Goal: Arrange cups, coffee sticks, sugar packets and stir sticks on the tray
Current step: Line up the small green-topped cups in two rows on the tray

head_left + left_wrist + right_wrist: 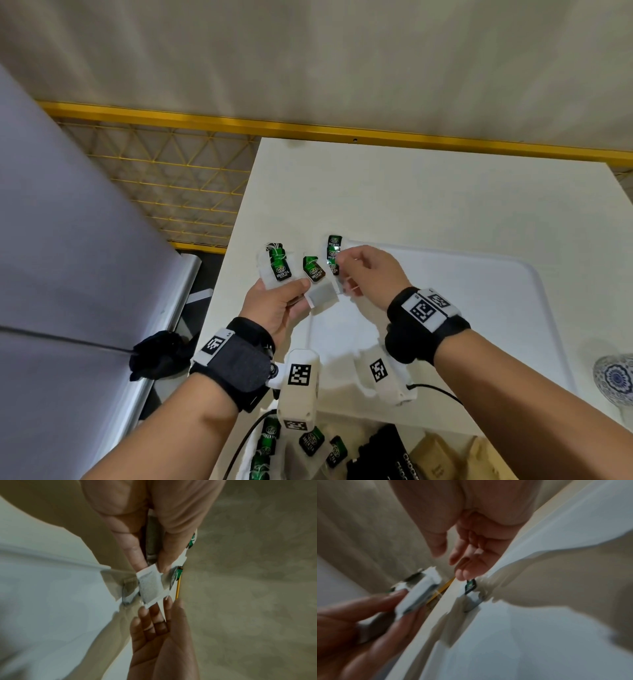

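Note:
My left hand (301, 294) grips a fan of several white tea bags (279, 267) with green tags, held just off the near-left side of the white tray (479, 308). In the left wrist view its thumb and fingers (164, 561) pinch one tea bag (150, 586). My right hand (342, 263) reaches over the tray's far-left corner. Its fingers, fairly straight, touch the green tag of a tea bag (334, 243) lying there. In the right wrist view that tag (471, 586) sits under the fingertips (464, 574), the thumb apart. No cups or stir sticks are visible on the tray.
More green-tagged tea bags (310, 442), a black box (387, 452) and brown packets (435, 459) lie at the near edge. A blue-and-white patterned dish (615, 377) sits at the right edge. A yellow mesh rack (171, 185) and a black cloth (154, 356) are to the left.

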`<state>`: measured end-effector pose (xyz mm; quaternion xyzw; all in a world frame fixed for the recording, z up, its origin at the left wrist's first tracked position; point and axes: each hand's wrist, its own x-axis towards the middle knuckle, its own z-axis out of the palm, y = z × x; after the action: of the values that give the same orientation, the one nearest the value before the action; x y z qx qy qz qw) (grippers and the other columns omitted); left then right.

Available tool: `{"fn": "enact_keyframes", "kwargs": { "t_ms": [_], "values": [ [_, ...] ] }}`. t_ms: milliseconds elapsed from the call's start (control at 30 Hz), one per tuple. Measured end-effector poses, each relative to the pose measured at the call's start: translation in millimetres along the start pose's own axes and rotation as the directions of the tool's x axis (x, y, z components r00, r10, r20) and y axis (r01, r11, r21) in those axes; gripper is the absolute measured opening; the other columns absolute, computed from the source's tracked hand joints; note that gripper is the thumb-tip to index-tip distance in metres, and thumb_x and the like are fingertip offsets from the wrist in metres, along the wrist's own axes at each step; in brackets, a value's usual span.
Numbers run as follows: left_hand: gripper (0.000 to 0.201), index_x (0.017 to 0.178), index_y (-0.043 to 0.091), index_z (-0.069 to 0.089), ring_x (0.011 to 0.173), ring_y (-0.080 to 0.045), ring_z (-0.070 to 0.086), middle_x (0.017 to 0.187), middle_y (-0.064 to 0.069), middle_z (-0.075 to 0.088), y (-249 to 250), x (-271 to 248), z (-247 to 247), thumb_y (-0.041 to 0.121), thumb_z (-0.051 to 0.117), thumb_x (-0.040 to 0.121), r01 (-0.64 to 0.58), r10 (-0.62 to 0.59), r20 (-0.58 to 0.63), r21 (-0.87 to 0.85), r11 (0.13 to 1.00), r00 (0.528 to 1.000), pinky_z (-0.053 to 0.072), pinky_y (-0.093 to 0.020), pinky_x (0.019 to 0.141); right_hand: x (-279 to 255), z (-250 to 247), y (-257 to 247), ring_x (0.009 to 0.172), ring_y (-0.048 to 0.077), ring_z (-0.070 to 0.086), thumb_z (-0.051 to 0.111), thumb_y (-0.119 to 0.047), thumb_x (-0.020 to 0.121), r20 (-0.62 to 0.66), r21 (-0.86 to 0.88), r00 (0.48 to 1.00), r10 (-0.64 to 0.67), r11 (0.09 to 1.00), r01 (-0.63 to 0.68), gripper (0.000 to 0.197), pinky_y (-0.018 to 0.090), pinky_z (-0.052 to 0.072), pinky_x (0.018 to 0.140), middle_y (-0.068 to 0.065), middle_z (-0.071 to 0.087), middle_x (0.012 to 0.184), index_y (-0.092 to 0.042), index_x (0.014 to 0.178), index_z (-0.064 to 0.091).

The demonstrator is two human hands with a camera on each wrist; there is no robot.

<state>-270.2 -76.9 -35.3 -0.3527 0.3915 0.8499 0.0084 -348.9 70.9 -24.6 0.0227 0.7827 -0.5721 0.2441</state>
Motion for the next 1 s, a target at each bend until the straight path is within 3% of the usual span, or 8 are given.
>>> {"fn": "enact_keyframes", "kwargs": {
  "t_ms": [133, 300, 400, 600, 733, 867, 1000],
  "values": [
    [0.036, 0.116, -0.003, 0.061, 0.083, -0.029, 0.072, 0.098, -0.02, 0.072, -4.0, -3.9, 11.5, -0.016, 0.054, 0.083, -0.001, 0.005, 0.069, -0.057, 0.998, 0.998, 0.059, -0.034, 0.06, -17.0, 0.3, -0.1, 0.061, 0.015, 0.06, 0.076, -0.025, 0.079, 0.089, 0.095, 0.995, 0.053, 0.994, -0.062, 0.027, 0.023, 0.05, 0.057, 0.007, 0.068, 0.077, -0.014, 0.101, 0.066],
    [0.028, 0.114, -0.005, 0.06, 0.085, -0.031, 0.072, 0.098, -0.022, 0.072, -9.5, -7.0, 22.2, -0.011, 0.05, 0.089, 0.009, 0.007, 0.122, -0.126, 0.992, 0.993, 0.059, -0.035, 0.061, -21.9, -11.4, 4.5, 0.051, 0.009, 0.057, 0.073, -0.009, 0.082, 0.094, 0.199, 0.992, 0.087, 0.974, -0.105, 0.007, 0.02, 0.052, 0.056, 0.002, 0.068, 0.064, -0.014, 0.087, 0.07],
    [0.025, 0.112, -0.003, 0.061, 0.09, -0.032, 0.071, 0.102, -0.022, 0.071, -11.8, -7.9, 23.0, -0.008, 0.047, 0.092, -0.004, 0.023, 0.132, -0.144, 0.99, 0.991, 0.06, -0.039, 0.067, -25.0, -18.5, 6.4, 0.052, 0.007, 0.058, 0.072, -0.009, 0.083, 0.093, 0.194, 0.993, 0.078, 0.976, -0.095, 0.008, 0.016, 0.052, 0.053, 0.002, 0.07, 0.068, -0.009, 0.09, 0.073],
    [0.023, 0.102, -0.001, 0.063, 0.078, -0.027, 0.073, 0.089, -0.017, 0.073, -11.6, -8.1, 24.2, -0.011, 0.045, 0.092, -0.038, 0.05, 0.094, -0.127, 0.991, 0.994, 0.058, -0.032, 0.059, -26.0, -23.3, 9.1, 0.054, 0.006, 0.062, 0.069, -0.008, 0.085, 0.135, 0.22, 0.986, 0.096, 0.967, -0.125, 0.01, 0.015, 0.053, 0.055, 0.001, 0.07, 0.069, -0.009, 0.094, 0.072],
    [0.027, 0.113, -0.003, 0.06, 0.088, -0.03, 0.07, 0.107, -0.024, 0.067, -13.1, -5.4, 23.0, -0.011, 0.046, 0.091, -0.039, 0.05, 0.07, -0.152, 0.988, 0.996, 0.059, -0.035, 0.064, -26.6, -19.0, 11.4, 0.058, 0.01, 0.065, 0.07, -0.01, 0.084, 0.183, 0.288, 0.973, 0.142, 0.938, -0.192, 0.023, 0.018, 0.055, 0.056, 0.007, 0.073, 0.08, -0.004, 0.106, 0.067],
    [0.031, 0.119, -0.007, 0.057, 0.091, -0.033, 0.07, 0.109, -0.026, 0.067, -13.8, -9.5, 24.4, -0.011, 0.046, 0.091, -0.016, 0.039, 0.136, -0.164, 0.986, 0.99, 0.059, -0.035, 0.065, -26.3, -13.7, 12.0, 0.057, 0.012, 0.064, 0.071, -0.008, 0.083, 0.174, 0.315, 0.974, 0.142, 0.929, -0.192, 0.032, 0.021, 0.056, 0.058, 0.009, 0.071, 0.082, -0.015, 0.113, 0.062],
    [0.033, 0.121, -0.011, 0.055, 0.091, -0.033, 0.07, 0.112, -0.028, 0.065, -15.8, -11.3, 25.3, -0.013, 0.046, 0.09, -0.016, 0.04, 0.141, -0.166, 0.986, 0.989, 0.059, -0.035, 0.065, -26.9, -11.1, 12.0, 0.052, 0.01, 0.062, 0.067, -0.008, 0.086, 0.167, 0.295, 0.978, 0.126, 0.94, -0.171, 0.014, 0.02, 0.057, 0.056, 0.008, 0.07, 0.072, -0.008, 0.1, 0.068]
  ]
}}
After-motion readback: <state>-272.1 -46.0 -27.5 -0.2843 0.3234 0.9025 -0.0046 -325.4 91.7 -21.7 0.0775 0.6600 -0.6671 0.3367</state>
